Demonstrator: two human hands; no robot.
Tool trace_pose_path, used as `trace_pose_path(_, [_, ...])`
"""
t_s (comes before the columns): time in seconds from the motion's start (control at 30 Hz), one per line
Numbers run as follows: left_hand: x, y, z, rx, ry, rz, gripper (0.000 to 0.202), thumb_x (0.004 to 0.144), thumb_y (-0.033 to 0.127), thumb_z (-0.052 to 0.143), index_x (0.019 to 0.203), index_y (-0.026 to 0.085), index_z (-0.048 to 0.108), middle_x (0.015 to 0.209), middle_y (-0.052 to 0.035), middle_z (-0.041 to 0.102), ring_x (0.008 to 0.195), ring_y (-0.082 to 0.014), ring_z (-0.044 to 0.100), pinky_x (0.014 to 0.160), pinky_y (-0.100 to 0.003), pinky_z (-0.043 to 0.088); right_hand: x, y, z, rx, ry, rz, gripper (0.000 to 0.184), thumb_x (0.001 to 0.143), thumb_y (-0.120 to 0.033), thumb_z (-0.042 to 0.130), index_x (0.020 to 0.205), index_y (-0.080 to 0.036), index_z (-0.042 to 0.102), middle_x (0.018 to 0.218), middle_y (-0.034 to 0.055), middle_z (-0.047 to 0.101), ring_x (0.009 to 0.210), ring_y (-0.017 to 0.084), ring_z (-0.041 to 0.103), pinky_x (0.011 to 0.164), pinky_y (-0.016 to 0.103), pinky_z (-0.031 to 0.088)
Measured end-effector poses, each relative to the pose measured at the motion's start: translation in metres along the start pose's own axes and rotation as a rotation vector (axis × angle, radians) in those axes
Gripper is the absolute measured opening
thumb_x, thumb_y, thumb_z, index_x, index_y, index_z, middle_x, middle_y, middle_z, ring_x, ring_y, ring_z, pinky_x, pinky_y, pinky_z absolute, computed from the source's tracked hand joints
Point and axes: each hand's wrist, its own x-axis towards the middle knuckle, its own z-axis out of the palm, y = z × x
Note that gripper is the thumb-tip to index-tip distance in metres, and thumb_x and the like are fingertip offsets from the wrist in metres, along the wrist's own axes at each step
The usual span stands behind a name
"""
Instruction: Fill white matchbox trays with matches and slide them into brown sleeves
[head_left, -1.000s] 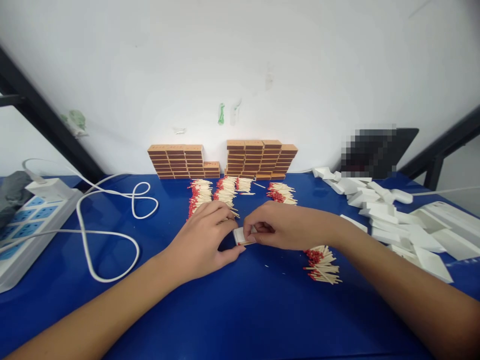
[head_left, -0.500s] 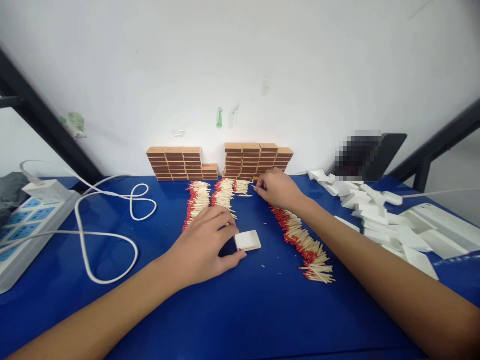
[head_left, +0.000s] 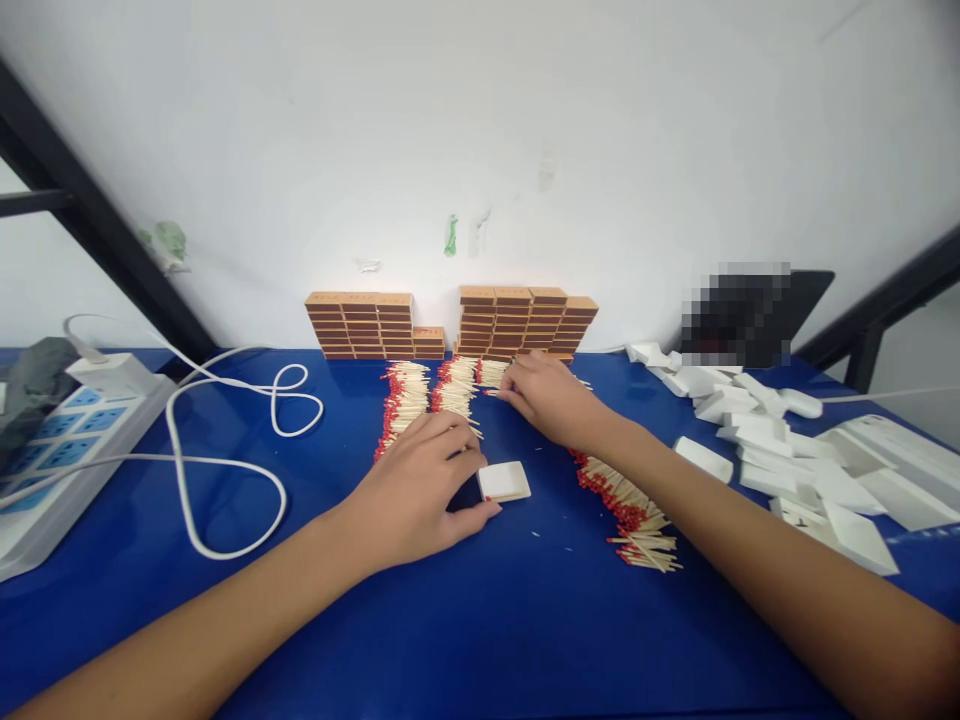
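My left hand (head_left: 420, 490) curls around the left end of a small white matchbox tray (head_left: 510, 478), thumb at the near side and fingers at the far side. Along the tray's near wall lies at least one match. Farther back, my right hand (head_left: 551, 400) has its thumb and fingertips pinched at the end of a single match (head_left: 491, 393), just in front of a short bunch of matches (head_left: 491, 372). Two long rows of red-tipped matches, a left row (head_left: 405, 400) and a middle row (head_left: 454, 385), run behind my left hand. Another row (head_left: 630, 500) passes under my right forearm.
Stacked matchboxes stand against the wall in a left stack (head_left: 360, 325) and a right stack (head_left: 517, 320). White empty trays (head_left: 757, 430) are heaped at right, near a dark tablet-like object (head_left: 802, 310). A power strip (head_left: 82, 430) and white cable (head_left: 176, 450) occupy the left.
My right hand has moved slightly left and toward me, its fingertips reaching the single match in front of the short bunch. My left hand stays at the tray. The view has shifted a little.
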Motion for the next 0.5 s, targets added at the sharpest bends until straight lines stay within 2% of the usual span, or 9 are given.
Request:
trace_pose_path(0.13, [-0.001, 0.000, 0.000, -0.005, 0.003, 0.001, 0.027, 0.096, 0.040, 0.075, 0.107, 0.016, 0.075, 0.113, -0.0102, 0.074, 0.120, -0.0300, 0.064, 0.108, -0.050, 0.055, 0.001, -0.003, 0.008, -0.073, -0.023, 0.004, 0.021, 0.108, -0.025, 0.056, 0.097, -0.013, 0.071, 0.106, 0.0169, 0.073, 0.101, 0.030, 0.059, 0.091, 0.039, 0.040])
trace_pose_path(0.5, [0.000, 0.000, -0.001, -0.003, -0.008, -0.013, 0.027, 0.096, 0.040, 0.076, 0.107, 0.016, 0.075, 0.111, -0.0102, 0.073, 0.119, -0.0305, 0.064, 0.107, -0.050, 0.055, 0.001, -0.001, 0.011, -0.069, 0.050, -0.031, 0.017, 0.107, -0.023, 0.056, 0.101, -0.014, 0.070, 0.104, 0.0153, 0.071, 0.100, 0.029, 0.057, 0.091, 0.039, 0.040])
